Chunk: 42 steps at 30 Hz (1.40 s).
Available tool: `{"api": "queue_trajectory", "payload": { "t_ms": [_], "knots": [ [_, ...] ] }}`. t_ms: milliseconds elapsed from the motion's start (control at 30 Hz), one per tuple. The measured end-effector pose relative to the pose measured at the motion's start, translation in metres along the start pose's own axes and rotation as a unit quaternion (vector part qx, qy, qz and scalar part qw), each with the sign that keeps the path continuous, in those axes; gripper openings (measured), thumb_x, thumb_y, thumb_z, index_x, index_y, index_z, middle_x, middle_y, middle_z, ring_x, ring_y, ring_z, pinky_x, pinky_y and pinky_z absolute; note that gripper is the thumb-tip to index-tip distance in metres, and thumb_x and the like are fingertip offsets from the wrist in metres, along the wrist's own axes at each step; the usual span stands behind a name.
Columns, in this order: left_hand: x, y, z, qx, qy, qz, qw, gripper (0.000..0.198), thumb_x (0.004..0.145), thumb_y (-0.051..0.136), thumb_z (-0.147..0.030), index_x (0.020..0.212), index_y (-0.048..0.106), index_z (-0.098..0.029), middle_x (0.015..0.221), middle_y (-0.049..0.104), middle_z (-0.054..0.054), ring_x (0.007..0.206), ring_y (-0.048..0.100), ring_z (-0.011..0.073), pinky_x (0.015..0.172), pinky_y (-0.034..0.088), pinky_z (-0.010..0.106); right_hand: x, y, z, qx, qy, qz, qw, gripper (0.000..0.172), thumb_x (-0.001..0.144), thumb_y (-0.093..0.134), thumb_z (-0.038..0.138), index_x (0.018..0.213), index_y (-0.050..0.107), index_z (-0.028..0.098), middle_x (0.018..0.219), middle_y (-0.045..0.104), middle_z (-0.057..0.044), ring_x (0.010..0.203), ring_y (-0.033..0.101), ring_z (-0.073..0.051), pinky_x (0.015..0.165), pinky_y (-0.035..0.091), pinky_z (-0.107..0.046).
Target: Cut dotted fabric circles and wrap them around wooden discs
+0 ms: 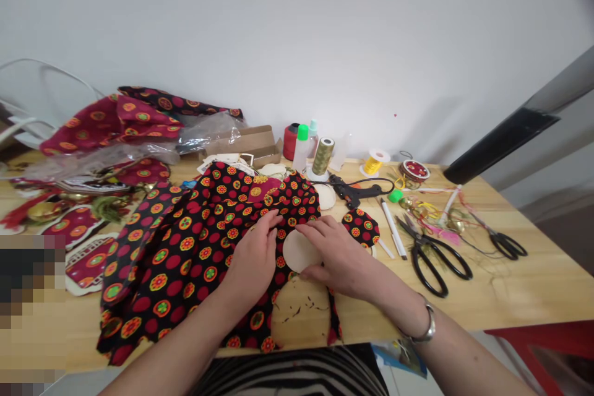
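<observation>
A black cloth with red and yellow dots (185, 247) lies spread over the wooden table (520, 291). My left hand (255, 257) rests flat on the cloth, fingers stretched out, beside a pale round disc (297, 250). My right hand (341, 257) presses on the disc's right edge, fingers curled over it. A cut-out gap in the cloth shows bare wood just below the disc. A disc covered in the same cloth (361, 226) lies right of my right hand.
Large black scissors (434, 257) and smaller scissors (503, 241) lie at the right, with white sticks (393, 229), a black glue gun (352, 190), thread spools (322, 156), bottles and gold wire (374, 164) behind. Red patterned cloth and plastic bags (130, 130) are heaped at the left.
</observation>
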<state>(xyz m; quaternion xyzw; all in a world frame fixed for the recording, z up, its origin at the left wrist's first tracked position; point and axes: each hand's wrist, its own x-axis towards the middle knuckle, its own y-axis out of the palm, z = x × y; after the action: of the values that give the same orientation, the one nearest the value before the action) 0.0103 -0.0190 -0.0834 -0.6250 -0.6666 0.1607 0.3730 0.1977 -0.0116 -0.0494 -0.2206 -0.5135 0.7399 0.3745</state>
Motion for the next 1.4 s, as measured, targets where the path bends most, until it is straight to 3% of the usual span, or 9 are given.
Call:
{"api": "queue_trajectory", "payload": {
  "t_ms": [300, 467, 667, 833, 1000, 1100, 1200, 1300, 1400],
  "knots": [
    [0.0, 0.003, 0.003, 0.042, 0.014, 0.007, 0.999, 0.033, 0.09, 0.038, -0.015, 0.118, 0.053, -0.015, 0.112, 0.07, 0.012, 0.105, 0.065, 0.023, 0.091, 0.052, 0.046, -0.015, -0.01, 0.003, -0.011, 0.013, -0.026, 1.0, 0.069, 0.075, 0.066, 0.028, 0.137, 0.04, 0.013, 0.132, 0.052, -0.016, 0.119, 0.048, -0.029, 0.1, 0.039, -0.046],
    [0.0, 0.004, 0.003, 0.034, 0.006, 0.013, 0.999, 0.033, 0.09, 0.037, -0.016, 0.118, 0.053, -0.014, 0.114, 0.069, 0.013, 0.106, 0.064, 0.0232, 0.093, 0.051, 0.046, -0.035, -0.032, -0.027, -0.057, 0.062, -0.11, 0.99, 0.066, 0.079, 0.065, 0.035, 0.137, 0.04, 0.014, 0.131, 0.053, -0.018, 0.118, 0.051, -0.031, 0.098, 0.043, -0.048],
    [0.0, 0.006, 0.003, 0.029, -0.006, 0.018, 0.999, 0.035, 0.089, 0.036, -0.018, 0.118, 0.053, -0.01, 0.118, 0.067, 0.015, 0.111, 0.061, 0.0242, 0.099, 0.046, 0.048, -0.046, -0.03, -0.068, -0.13, 0.121, -0.099, 0.979, 0.066, 0.076, 0.066, 0.037, 0.132, 0.047, 0.006, 0.124, 0.058, -0.023, 0.112, 0.056, -0.036, 0.093, 0.047, -0.051],
    [0.0, 0.005, 0.002, 0.025, -0.017, 0.029, 0.999, 0.036, 0.09, 0.036, -0.021, 0.12, 0.053, -0.01, 0.119, 0.067, 0.014, 0.111, 0.061, 0.0246, 0.099, 0.046, 0.048, -0.049, -0.023, -0.078, -0.128, 0.137, -0.089, 0.978, 0.064, 0.076, 0.067, 0.038, 0.129, 0.05, 0.005, 0.124, 0.059, -0.022, 0.112, 0.055, -0.036, 0.094, 0.047, -0.049],
    [-0.001, 0.004, 0.002, 0.031, -0.004, 0.03, 0.999, 0.035, 0.09, 0.037, -0.018, 0.12, 0.054, -0.008, 0.118, 0.067, 0.014, 0.11, 0.061, 0.0238, 0.097, 0.048, 0.045, -0.051, -0.021, -0.062, -0.137, 0.104, -0.162, 0.972, 0.042, 0.082, 0.061, 0.029, 0.12, 0.057, 0.011, 0.119, 0.061, -0.018, 0.109, 0.056, -0.033, 0.095, 0.045, -0.05],
    [-0.001, 0.004, 0.003, 0.04, 0.029, 0.014, 0.999, 0.033, 0.09, 0.038, -0.016, 0.117, 0.057, -0.008, 0.114, 0.069, 0.014, 0.107, 0.062, 0.0226, 0.095, 0.049, 0.041, -0.052, -0.016, -0.038, -0.094, 0.086, -0.188, 0.974, 0.019, 0.089, 0.051, 0.021, 0.101, 0.063, 0.013, 0.1, 0.066, -0.014, 0.092, 0.06, -0.027, 0.082, 0.05, -0.04],
    [-0.001, 0.001, 0.003, 0.075, 0.089, -0.03, 0.993, 0.031, 0.09, 0.041, -0.015, 0.115, 0.059, -0.008, 0.111, 0.069, 0.014, 0.104, 0.062, 0.0224, 0.093, 0.05, 0.038, -0.054, -0.008, -0.011, -0.04, 0.126, -0.125, 0.983, 0.019, 0.091, 0.048, 0.021, 0.08, 0.062, 0.016, 0.08, 0.064, -0.008, 0.075, 0.061, -0.021, 0.067, 0.048, -0.032],
    [0.004, -0.006, 0.0, 0.146, 0.154, -0.061, 0.975, 0.032, 0.09, 0.045, -0.015, 0.117, 0.058, -0.005, 0.116, 0.065, 0.016, 0.11, 0.056, 0.0258, 0.098, 0.045, 0.042, -0.052, -0.002, 0.007, -0.044, 0.2, -0.034, 0.978, 0.015, 0.088, 0.057, 0.027, 0.079, 0.061, 0.016, 0.08, 0.064, -0.007, 0.069, 0.062, -0.021, 0.059, 0.043, -0.03],
    [0.015, -0.012, -0.004, 0.222, 0.194, -0.059, 0.954, 0.034, 0.089, 0.048, -0.016, 0.119, 0.059, -0.002, 0.118, 0.065, 0.017, 0.111, 0.051, 0.0299, 0.1, 0.042, 0.045, -0.047, 0.001, 0.015, -0.058, 0.255, 0.016, 0.965, 0.018, 0.088, 0.057, 0.031, 0.079, 0.061, 0.016, 0.083, 0.065, -0.008, 0.071, 0.063, -0.023, 0.059, 0.042, -0.031]
  ]
}}
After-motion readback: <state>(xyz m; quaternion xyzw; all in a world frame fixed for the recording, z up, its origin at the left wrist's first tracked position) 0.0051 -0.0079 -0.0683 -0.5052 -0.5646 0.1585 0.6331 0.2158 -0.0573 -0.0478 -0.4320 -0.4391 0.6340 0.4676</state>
